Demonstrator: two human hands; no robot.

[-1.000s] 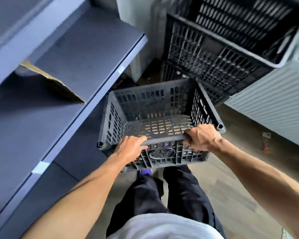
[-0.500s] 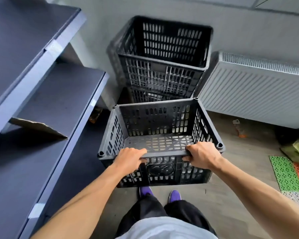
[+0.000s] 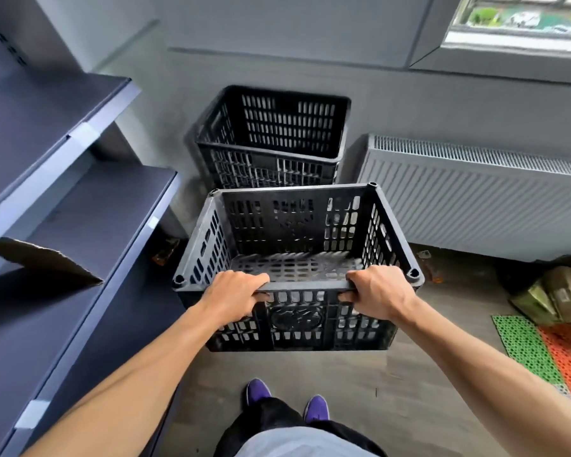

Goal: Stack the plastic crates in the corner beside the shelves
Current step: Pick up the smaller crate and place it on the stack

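Observation:
I hold an empty black slatted plastic crate (image 3: 297, 245) off the floor in front of me, upright. My left hand (image 3: 234, 295) and my right hand (image 3: 378, 290) both grip its near rim. Behind it, in the corner against the grey wall, stands a stack of black crates (image 3: 274, 140); the top one is open and empty, and the lower part of the stack is hidden behind the held crate. Dark blue shelves (image 3: 63, 206) run along the left side, right beside that stack.
A white radiator (image 3: 475, 199) lines the wall on the right under a window. Cardboard packages (image 3: 557, 298) and green and orange perforated mats (image 3: 541, 354) lie on the floor at far right. A cardboard flap (image 3: 43, 260) lies on a shelf. My purple shoes (image 3: 287, 399) stand below.
The view has tilted up and pulled back, so the corner stack now appears farther away and lower in frame. Both hands keep the same grip on the crate's near rim.

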